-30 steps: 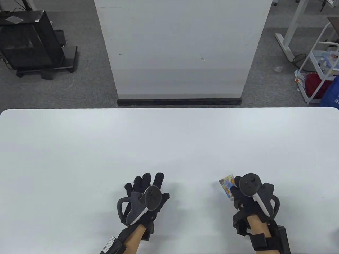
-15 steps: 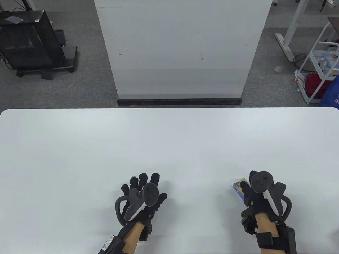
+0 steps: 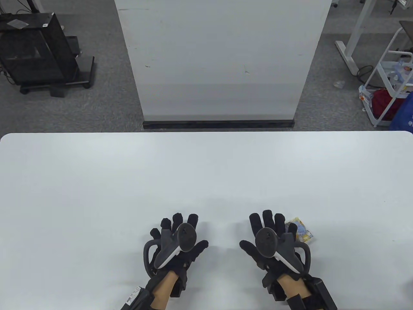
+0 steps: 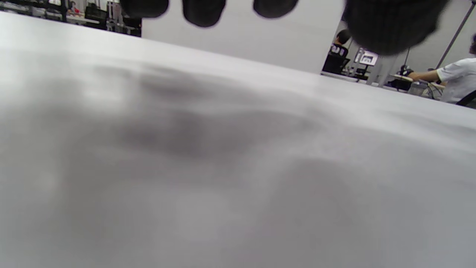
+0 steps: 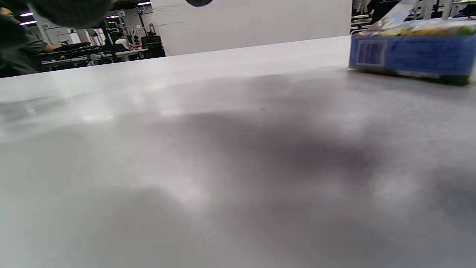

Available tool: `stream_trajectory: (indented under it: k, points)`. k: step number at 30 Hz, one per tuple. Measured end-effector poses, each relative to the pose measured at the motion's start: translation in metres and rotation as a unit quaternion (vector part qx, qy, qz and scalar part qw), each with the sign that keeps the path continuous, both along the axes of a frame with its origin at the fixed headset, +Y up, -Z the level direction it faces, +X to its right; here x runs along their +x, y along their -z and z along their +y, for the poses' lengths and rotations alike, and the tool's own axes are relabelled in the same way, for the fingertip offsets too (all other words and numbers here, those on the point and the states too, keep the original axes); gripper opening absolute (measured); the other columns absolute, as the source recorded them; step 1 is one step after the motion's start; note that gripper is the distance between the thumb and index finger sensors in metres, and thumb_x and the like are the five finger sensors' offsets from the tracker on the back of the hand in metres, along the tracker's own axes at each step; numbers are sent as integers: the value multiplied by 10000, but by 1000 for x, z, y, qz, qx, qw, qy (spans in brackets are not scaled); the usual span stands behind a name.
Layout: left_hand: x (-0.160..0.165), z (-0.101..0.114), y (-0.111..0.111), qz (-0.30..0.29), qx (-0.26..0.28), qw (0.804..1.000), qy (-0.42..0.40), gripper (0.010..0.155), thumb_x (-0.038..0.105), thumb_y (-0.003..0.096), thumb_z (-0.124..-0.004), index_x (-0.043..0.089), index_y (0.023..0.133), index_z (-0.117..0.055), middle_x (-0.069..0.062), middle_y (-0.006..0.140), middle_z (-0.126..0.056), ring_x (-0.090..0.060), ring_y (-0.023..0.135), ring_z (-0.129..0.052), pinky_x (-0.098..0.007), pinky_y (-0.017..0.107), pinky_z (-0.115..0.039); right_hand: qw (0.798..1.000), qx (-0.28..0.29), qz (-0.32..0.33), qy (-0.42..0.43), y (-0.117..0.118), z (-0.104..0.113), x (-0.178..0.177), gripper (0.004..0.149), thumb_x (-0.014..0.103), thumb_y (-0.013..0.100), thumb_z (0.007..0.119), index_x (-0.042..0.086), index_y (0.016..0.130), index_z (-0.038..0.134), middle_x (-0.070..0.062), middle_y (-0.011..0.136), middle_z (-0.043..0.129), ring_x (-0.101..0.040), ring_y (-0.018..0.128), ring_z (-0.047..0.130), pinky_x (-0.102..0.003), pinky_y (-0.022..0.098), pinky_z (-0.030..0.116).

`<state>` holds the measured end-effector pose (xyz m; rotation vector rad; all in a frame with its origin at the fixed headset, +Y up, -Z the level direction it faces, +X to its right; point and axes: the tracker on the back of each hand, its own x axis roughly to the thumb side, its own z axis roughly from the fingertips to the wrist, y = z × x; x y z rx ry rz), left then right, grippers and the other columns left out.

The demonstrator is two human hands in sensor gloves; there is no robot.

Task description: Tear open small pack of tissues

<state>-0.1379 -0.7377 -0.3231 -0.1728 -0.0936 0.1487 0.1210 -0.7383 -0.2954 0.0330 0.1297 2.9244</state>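
Observation:
A small tissue pack (image 3: pixel 301 231) with a blue and yellow printed wrapper lies flat on the white table (image 3: pixel 206 174), near the front edge at the right. It also shows in the right wrist view (image 5: pixel 412 56) at the upper right. My right hand (image 3: pixel 267 232) lies just left of the pack with its fingers spread, holding nothing. My left hand (image 3: pixel 177 232) lies further left with its fingers spread, holding nothing. The left wrist view shows only bare table and my fingertips (image 4: pixel 202 11) at the top edge.
A white panel (image 3: pixel 222 61) stands on the floor beyond the table's far edge. A black stand (image 3: pixel 35 51) is at the far left and a white cart (image 3: pixel 393 87) at the far right, both off the table.
My right hand let go of the tissue pack, which now lies on the table, and moved left with its fingers spread. My left hand has hardly moved.

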Motion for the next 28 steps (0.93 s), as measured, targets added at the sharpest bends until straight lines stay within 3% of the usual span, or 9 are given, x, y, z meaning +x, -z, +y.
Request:
stream_trajectory:
  k: [28]
  points:
    - [7, -1, -5, -10, -9, 1000, 10, 809, 675, 464, -678, 402, 1131, -312, -137, 1235, -303, -560, 1093, -304, -771, 728, -289, 1000, 14, 28, -4, -5, -2, -13, 877, 706, 455, 676, 364, 1196, 355, -45, 1265, 279, -454, 1138, 284, -728, 740, 245]
